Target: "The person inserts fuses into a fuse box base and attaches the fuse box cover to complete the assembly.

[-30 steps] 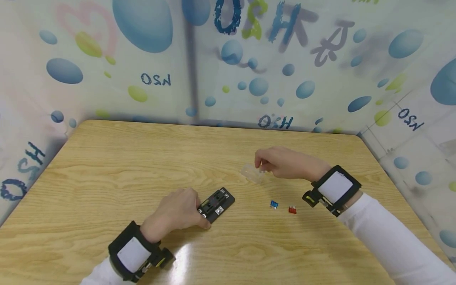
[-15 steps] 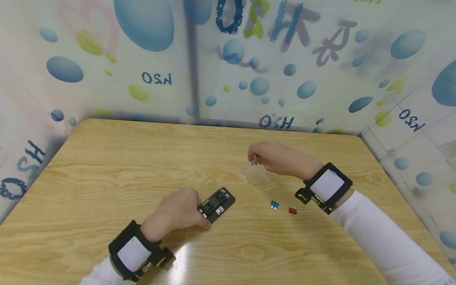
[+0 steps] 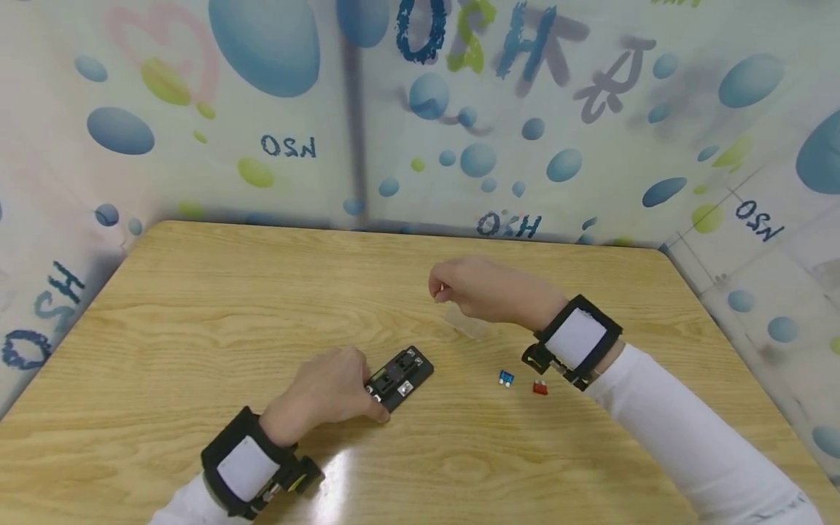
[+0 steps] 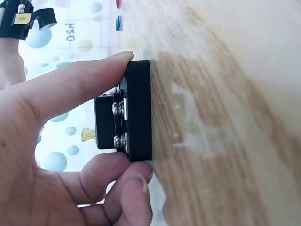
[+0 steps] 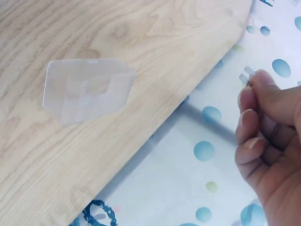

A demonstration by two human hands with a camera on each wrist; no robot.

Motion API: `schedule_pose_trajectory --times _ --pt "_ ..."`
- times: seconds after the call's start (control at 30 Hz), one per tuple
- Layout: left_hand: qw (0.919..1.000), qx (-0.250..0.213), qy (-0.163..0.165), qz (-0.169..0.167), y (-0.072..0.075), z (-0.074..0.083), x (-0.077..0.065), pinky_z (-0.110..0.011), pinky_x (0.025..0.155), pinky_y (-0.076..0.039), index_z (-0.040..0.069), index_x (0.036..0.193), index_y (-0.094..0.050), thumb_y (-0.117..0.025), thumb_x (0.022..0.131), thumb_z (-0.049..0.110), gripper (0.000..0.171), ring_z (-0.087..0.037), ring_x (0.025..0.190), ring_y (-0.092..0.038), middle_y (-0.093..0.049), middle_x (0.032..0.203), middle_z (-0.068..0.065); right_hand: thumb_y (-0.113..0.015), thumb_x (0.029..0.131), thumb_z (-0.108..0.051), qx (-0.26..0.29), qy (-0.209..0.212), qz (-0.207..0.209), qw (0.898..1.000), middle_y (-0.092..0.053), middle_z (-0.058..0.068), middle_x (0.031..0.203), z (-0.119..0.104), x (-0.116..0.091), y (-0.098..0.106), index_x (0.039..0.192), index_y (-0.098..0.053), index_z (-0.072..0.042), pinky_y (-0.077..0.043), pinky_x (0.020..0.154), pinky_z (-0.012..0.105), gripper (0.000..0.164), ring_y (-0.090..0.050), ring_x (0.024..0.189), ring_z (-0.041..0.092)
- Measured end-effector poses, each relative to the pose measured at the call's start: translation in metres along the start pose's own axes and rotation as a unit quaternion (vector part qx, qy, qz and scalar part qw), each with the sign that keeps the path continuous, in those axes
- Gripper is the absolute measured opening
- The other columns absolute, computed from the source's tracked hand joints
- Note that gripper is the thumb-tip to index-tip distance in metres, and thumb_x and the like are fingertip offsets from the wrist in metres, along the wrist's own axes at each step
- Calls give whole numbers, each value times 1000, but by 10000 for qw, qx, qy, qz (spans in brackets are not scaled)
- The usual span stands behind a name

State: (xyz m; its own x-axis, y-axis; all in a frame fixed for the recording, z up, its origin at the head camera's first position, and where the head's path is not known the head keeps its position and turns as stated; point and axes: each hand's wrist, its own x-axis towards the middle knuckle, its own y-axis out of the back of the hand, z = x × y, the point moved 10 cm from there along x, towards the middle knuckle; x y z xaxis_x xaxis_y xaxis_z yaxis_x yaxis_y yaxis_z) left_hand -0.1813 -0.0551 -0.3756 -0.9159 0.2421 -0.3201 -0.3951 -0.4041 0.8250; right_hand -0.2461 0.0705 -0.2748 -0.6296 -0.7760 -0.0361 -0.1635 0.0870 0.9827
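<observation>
Currently, your left hand [image 3: 328, 386] grips the black rectangular plastic block [image 3: 399, 378] with metal screws [image 4: 118, 109] on the wood-grain surface [image 3: 262, 292], while your right hand [image 3: 485, 289], fingers [image 5: 249, 126] curled in, pinches a small piece [image 5: 249, 71] with two flat metal prongs [image 5: 243, 79] near the translucent boxy plastic shell [image 5: 87, 89].

Fuse holder [image 3: 400, 376] left of two fuses [image 3: 505, 378]

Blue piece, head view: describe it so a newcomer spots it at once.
On the wood-grain table, find the black block that the left hand grips. To its right in the head view lies the tiny blue piece; its colour and its place nearer the block set it apart from the red piece farther right.
</observation>
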Motion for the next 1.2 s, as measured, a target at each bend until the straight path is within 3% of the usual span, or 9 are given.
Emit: schedule_pose_trajectory --times 0.3,0.47,0.6,0.97,1.2 --pt "10000 -13 -26 -10 0 0 1 -25 47 -25 18 53 -48 -89 56 43 49 -10 50 -35 -42 50 7 -60 97 -12 -109 609 287 9977 -67 0 88 -23 7 -11 94 -66 -9 -53 74 25 7 -60 78 9" --pt "10000 39 -60 41 0 0 2 -26 48 -27 18 53 -48 -89 55 44 48 -11 51 -39 -45 52 7 -60 98 -13 -111 517 193 9984 -64 -1 86 -25 10 -15 94 -65 -10 -51 73 25 7 -57 76 9" --pt "10000 18 -88 29 0 0 1 -25 47 -25 18 52 -46 -89 56 43 50 -10 50 -35 -40 50 8 -60 98 -14 -99 518 118 9985 -64 -2 87 -29 13 -17 94 -64 -11 -52 74 25 7 -57 78 9" --pt "10000 -61 -78 -8 -1 -1 2 -25 46 -24 18 53 -48 -90 56 41 48 -9 50 -33 -41 51 8 -61 97 -12 -310 1008 -404 9936 -69 -1 94 -55 16 -45 99 -67 -10 -54 80 24 7 -64 86 9" --pt "10000 -26 -93 -15 -1 -2 2 -25 46 -25 18 53 -47 -90 56 42 49 -9 49 -34 -41 51 8 -61 96 -11 -398 1130 -316 9923 -69 0 95 -61 16 -46 101 -68 -11 -54 81 22 8 -66 89 10"
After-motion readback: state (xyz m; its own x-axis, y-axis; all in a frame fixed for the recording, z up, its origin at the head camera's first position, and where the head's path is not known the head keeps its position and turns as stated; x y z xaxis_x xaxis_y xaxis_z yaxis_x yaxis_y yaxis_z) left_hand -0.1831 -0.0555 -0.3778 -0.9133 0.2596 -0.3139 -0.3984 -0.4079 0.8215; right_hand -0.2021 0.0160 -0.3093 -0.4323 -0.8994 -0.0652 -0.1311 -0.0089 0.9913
